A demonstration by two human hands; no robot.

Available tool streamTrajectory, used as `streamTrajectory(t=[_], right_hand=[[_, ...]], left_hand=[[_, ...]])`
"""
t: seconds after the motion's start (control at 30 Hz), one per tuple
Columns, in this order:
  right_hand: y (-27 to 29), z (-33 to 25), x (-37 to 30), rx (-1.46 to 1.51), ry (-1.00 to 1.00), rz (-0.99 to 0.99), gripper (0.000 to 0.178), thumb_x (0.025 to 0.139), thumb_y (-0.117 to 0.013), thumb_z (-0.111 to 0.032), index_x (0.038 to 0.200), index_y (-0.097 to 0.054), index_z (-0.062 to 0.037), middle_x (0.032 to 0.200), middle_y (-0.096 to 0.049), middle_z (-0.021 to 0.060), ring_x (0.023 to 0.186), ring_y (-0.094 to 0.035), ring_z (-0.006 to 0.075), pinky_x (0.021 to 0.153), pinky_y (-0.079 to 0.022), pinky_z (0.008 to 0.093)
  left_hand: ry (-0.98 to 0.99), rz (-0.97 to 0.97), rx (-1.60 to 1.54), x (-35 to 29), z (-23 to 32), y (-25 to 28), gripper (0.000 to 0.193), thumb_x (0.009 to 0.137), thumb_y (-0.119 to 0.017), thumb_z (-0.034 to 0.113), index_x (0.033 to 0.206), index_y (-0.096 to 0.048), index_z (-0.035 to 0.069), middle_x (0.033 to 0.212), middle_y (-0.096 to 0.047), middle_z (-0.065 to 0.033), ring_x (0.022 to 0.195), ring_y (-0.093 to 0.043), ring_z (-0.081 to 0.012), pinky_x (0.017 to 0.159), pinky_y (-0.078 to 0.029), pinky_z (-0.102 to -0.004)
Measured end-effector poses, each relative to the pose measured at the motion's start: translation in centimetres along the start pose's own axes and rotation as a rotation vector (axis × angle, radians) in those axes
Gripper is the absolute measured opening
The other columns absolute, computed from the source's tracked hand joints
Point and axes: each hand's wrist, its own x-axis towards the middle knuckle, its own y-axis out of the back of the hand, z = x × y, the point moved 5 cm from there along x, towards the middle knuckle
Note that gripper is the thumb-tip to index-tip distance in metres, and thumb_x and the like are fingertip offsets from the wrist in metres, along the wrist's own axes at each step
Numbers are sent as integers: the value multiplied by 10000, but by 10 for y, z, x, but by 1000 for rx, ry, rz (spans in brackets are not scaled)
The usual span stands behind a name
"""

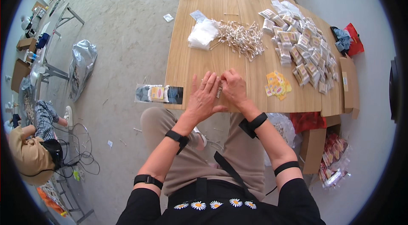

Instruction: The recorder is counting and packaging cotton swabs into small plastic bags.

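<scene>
Centre of the frame, left hand (202,99): palm down, fingers extended and nearly together, thumb apart, beside small swab bundle (219,90).
Right hand (233,88): curled at the bundle's right side; whether it pinches the swabs, cannot tell.
Swab bundle: between the hands, partly hidden, near the lower edge of table (238,0); uneven pressure could fan the sticks out.
Swab pack (158,93), left of centre: juts past the table's edge; a forearm nudge might drop it.
Yellow cards (278,85), right of centre: loose, overlapping; a stray elbow could scatter them.
</scene>
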Motion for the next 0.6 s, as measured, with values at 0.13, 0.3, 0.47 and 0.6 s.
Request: streamTrajectory(t=[0.13,0.3,0.47,0.6], right_hand=[[-6,-7,42,9,-95,47,85,895,-608,-127,937,-657,-71,1005,-616,176,829,-661,396,743,-539,487],[-23,-9,95,-117,-92,132,134,903,-626,-149,1000,-666,-67,1058,-604,179,939,-652,392,827,-545,465],[-26,3,70,-81,-134,112,116,873,-628,-109,974,-663,-63,1030,-606,169,941,-646,377,810,-538,463],[-12,8,28,19,-94,-4,97,839,-617,-64,929,-650,-47,999,-615,155,901,-648,370,785,-528,465]], left_hand=[[12,42,2,-11,0,1,1100,749,-633,741,1511,-368,-7,1571,-327,-143,1507,-235,-300,1211,-65,-616],[20,49,-28,-7,3,3,1084,758,-627,745,1508,-380,2,1553,-354,-141,1496,-260,-289,1206,-111,-624],[34,63,-36,-9,0,2,1113,707,-691,730,1499,-395,5,1552,-350,-131,1489,-266,-291,1202,-139,-625],[29,61,-13,-10,-1,2,1114,707,-685,736,1498,-396,6,1552,-352,-129,1492,-261,-289,1202,-143,-624]])
